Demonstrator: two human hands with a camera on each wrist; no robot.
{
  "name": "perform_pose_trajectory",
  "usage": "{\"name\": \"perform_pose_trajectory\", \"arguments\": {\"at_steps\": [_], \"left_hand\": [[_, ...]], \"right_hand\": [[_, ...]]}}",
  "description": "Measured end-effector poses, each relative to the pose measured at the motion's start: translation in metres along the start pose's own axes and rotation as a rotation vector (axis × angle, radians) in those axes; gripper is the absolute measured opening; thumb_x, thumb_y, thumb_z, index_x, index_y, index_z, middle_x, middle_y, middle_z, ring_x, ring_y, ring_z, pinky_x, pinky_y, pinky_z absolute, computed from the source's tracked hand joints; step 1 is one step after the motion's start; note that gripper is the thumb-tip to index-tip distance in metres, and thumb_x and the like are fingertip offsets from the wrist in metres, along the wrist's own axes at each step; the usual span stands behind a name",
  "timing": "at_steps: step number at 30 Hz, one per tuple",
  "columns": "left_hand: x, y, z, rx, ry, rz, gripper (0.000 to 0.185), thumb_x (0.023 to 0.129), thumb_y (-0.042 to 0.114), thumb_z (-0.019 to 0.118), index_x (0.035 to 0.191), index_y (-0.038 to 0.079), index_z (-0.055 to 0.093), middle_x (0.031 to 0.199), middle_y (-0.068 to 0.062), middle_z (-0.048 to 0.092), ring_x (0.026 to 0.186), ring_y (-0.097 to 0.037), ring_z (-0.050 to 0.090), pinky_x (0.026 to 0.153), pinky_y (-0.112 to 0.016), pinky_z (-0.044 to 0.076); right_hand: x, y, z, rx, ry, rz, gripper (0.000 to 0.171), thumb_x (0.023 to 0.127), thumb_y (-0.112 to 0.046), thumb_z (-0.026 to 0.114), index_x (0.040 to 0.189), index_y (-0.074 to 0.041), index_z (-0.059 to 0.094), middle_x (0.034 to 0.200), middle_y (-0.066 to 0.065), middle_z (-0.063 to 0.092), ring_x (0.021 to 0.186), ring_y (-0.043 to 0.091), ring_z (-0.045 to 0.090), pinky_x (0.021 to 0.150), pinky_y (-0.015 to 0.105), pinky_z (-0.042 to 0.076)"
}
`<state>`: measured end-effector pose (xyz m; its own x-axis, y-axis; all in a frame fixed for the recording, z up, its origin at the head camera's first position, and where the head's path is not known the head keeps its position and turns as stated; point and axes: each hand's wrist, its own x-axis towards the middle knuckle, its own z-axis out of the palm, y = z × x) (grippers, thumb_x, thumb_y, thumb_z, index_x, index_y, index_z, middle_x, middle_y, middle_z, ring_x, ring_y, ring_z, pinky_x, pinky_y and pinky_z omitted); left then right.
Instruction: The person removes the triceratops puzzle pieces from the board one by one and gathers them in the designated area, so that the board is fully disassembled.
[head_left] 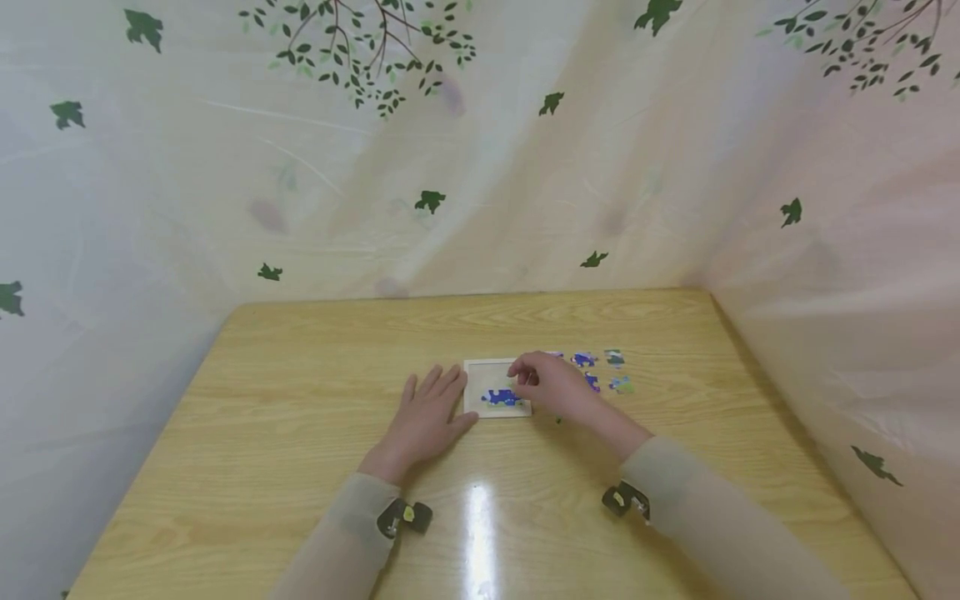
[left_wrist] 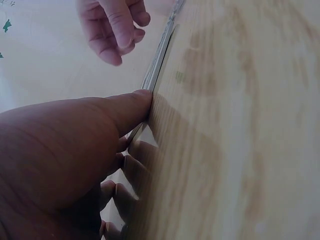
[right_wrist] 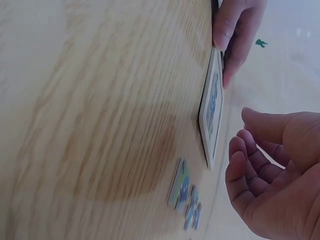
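A white puzzle tray [head_left: 480,414] lies on the table with a joined strip of purple-blue puzzle pieces [head_left: 501,397] along its lower part. My left hand [head_left: 430,418] rests flat at the tray's left side, fingers spread and thumb [left_wrist: 132,107] touching its edge. Above the tray's right side, my right hand [head_left: 558,387] hovers with fingers loosely bent. In the right wrist view a gap shows between its thumb [right_wrist: 270,125] and fingers, with nothing visible in it. The right hand partly hides the tray and some pieces beyond.
Several loose puzzle pieces [head_left: 584,359] lie right of the tray on the wooden table [head_left: 300,375], among them a green-and-blue one [head_left: 622,385]. A pale curtain [head_left: 480,167] with leaf prints stands behind the table and at its sides.
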<state>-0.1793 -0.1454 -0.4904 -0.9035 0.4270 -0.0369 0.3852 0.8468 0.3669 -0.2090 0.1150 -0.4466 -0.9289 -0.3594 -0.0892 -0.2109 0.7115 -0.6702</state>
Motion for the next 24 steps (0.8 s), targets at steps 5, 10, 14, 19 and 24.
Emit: {"name": "perform_pose_trajectory", "arguments": {"at_steps": [5,10,14,19,24], "left_hand": [[0.0,-0.001,0.0,0.008,0.003,0.003,0.078,0.112,0.055,0.057,0.173,0.01,0.036,0.181,-0.011,0.026,0.168,-0.04,0.016,0.133,-0.068,0.003],[0.0,0.0,0.0,-0.002,-0.003,0.003,0.079,0.112,0.055,0.057,0.173,0.01,0.036,0.181,-0.01,0.025,0.168,-0.039,0.015,0.133,-0.068,0.001],[0.0,0.0,0.0,-0.002,0.003,0.009,0.078,0.112,0.054,0.058,0.173,0.01,0.036,0.181,-0.01,0.026,0.168,-0.039,0.016,0.133,-0.068,0.002],[0.0,-0.001,0.0,-0.001,0.005,0.011,0.078,0.112,0.054,0.058,0.173,0.009,0.037,0.181,-0.01,0.026,0.168,-0.039,0.016,0.133,-0.068,0.002],[0.0,-0.001,0.001,-0.006,0.004,0.007,0.078,0.113,0.054,0.058,0.173,0.01,0.036,0.181,-0.009,0.026,0.168,-0.039,0.016,0.133,-0.068,0.001]], "right_hand": [[0.008,-0.005,0.011,-0.021,-0.018,-0.005,0.019,0.101,-0.011,0.08,0.12,-0.01,0.079,0.099,-0.003,0.07,0.092,0.015,0.064,0.082,0.035,0.058],[0.012,-0.007,0.017,-0.04,-0.028,-0.001,0.021,0.098,-0.011,0.084,0.119,-0.01,0.079,0.1,-0.002,0.07,0.093,0.016,0.066,0.087,0.039,0.059],[0.013,-0.007,0.018,-0.057,-0.039,0.012,0.026,0.095,-0.011,0.087,0.119,-0.01,0.079,0.102,0.0,0.071,0.095,0.017,0.066,0.09,0.041,0.059],[0.014,-0.007,0.02,-0.096,-0.043,0.008,0.027,0.092,-0.012,0.089,0.118,-0.01,0.08,0.102,-0.001,0.071,0.096,0.017,0.067,0.092,0.041,0.06],[0.016,-0.008,0.021,-0.142,-0.043,-0.001,0.028,0.091,-0.012,0.091,0.116,-0.009,0.081,0.102,-0.001,0.07,0.097,0.018,0.067,0.094,0.042,0.06]]}}
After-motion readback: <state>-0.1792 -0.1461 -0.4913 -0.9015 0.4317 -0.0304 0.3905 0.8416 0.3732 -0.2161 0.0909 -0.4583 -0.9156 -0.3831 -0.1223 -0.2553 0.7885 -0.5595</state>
